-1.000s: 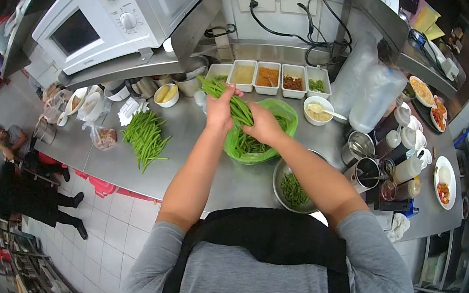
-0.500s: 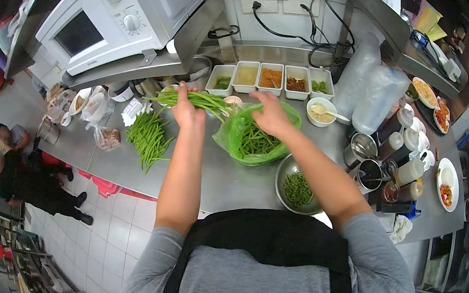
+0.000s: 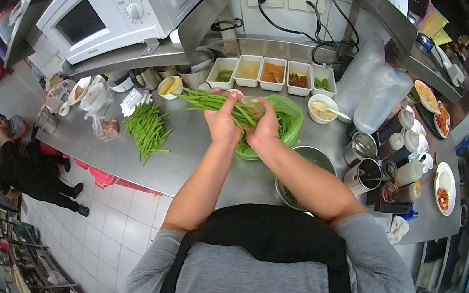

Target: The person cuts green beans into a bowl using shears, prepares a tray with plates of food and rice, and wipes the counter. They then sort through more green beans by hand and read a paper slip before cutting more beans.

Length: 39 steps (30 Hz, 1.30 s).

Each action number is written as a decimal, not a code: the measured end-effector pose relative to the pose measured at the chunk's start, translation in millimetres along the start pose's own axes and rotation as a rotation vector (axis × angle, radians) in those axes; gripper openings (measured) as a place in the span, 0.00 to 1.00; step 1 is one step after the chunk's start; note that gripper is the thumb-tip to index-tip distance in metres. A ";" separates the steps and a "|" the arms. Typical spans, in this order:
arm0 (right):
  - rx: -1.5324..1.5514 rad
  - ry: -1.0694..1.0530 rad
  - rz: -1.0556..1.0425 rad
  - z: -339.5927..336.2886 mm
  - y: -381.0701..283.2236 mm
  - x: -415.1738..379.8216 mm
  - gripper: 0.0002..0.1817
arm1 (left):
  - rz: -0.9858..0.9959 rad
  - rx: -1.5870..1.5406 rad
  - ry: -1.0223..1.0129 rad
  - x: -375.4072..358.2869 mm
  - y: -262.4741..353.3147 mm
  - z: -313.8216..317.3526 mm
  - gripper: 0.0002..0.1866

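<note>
A bundle of long green beans (image 3: 199, 99) lies across both hands above the steel counter. My left hand (image 3: 224, 120) is closed around its middle, and my right hand (image 3: 264, 130) grips the right end with curled fingers. Just behind and below the hands is a green plastic bag (image 3: 292, 118) with more green beans inside, partly hidden by my right hand. A loose pile of green beans (image 3: 146, 130) rests on the counter to the left. Beneath my right forearm stands a metal bowl (image 3: 323, 157), its contents mostly covered by the arm.
White containers of chopped ingredients (image 3: 272, 74) line the back wall. A small bowl with a spoon (image 3: 321, 109) sits right of the bag. Bottles (image 3: 409, 172) and a metal canister (image 3: 360, 178) crowd the right side. A microwave (image 3: 110, 11) overhangs the left; a person (image 3: 35, 173) stands beyond the counter.
My left hand has moved right with the bundle, toward the bag. My right hand has come down and inward from over the bag and now holds the bundle's right end.
</note>
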State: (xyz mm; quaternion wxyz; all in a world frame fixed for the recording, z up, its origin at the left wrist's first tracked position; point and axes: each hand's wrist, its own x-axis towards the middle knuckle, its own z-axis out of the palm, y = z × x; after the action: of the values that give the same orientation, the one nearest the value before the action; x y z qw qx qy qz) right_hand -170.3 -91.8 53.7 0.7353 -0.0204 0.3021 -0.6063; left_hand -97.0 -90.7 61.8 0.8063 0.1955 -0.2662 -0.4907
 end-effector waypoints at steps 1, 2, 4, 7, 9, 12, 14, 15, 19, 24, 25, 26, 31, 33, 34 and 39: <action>-0.021 0.001 -0.029 -0.7 -1.7 -1.3 0.16 | -0.003 0.027 -0.005 -1.5 1.8 2.9 0.24; -0.041 0.002 -0.058 -1.7 -3.0 -2.6 0.17 | -0.006 0.054 -0.011 -3.5 3.7 6.3 0.25; -0.026 -0.083 -0.051 -1.5 -4.0 -8.4 0.20 | -0.024 0.141 -0.063 -6.1 1.3 7.1 0.26; 0.016 -0.306 -0.006 -3.0 -1.5 -13.1 0.26 | -0.056 0.236 -0.151 -8.6 -3.2 5.7 0.27; -0.012 -0.198 -0.014 -4.6 -7.9 -13.5 0.26 | -0.075 0.197 -0.158 -9.7 0.5 10.6 0.27; -0.012 -0.192 -0.005 -5.1 -1.8 -13.9 0.27 | -0.110 0.340 -0.218 -13.6 -1.9 11.5 0.25; -0.068 -0.235 -0.002 -7.1 -2.6 -13.0 0.31 | -0.176 0.367 -0.220 -15.5 -2.8 10.8 0.23; -0.128 -0.254 -0.004 -9.5 -8.6 -14.4 0.34 | -0.231 0.317 -0.194 -15.6 0.4 10.3 0.22; -0.433 -0.595 0.146 -27.0 -60.7 -18.0 0.47 | -0.708 0.048 -0.411 -37.2 24.4 4.2 0.14; -0.449 -0.853 0.224 -44.3 -66.1 -49.6 0.45 | -1.300 -0.238 -0.620 -108.6 11.4 -21.6 0.22; -0.442 -0.828 0.243 -53.1 -66.6 -48.5 0.37 | -1.313 -0.256 -0.598 -119.3 12.7 -18.8 0.26; -0.573 -0.823 0.232 -59.3 -67.7 -52.1 0.35 | -1.325 -0.271 -0.576 -128.6 15.2 -14.4 0.30; -0.827 -0.848 0.240 -71.7 -72.2 -68.7 0.37 | -1.308 -0.215 -0.606 -136.1 17.1 -12.6 0.47; -0.854 -0.831 0.305 -72.9 -77.0 -70.9 0.45 | -1.306 -0.285 -0.619 -135.7 14.7 -13.4 0.50; -0.839 -0.888 0.335 -71.8 -76.8 -73.5 0.46 | -1.303 -0.318 -0.628 -135.5 14.3 -12.3 0.51; -0.922 -0.993 0.111 -63.5 -76.5 -76.3 0.48 | -1.274 -0.321 -0.659 -136.1 15.8 -13.6 0.50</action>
State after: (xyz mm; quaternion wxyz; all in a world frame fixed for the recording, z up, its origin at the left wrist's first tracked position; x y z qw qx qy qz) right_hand -273.6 -21.7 64.2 0.7329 -0.5923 0.1568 -0.2957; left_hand -129.0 38.9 28.0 0.2617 0.0341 -0.2544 -0.9304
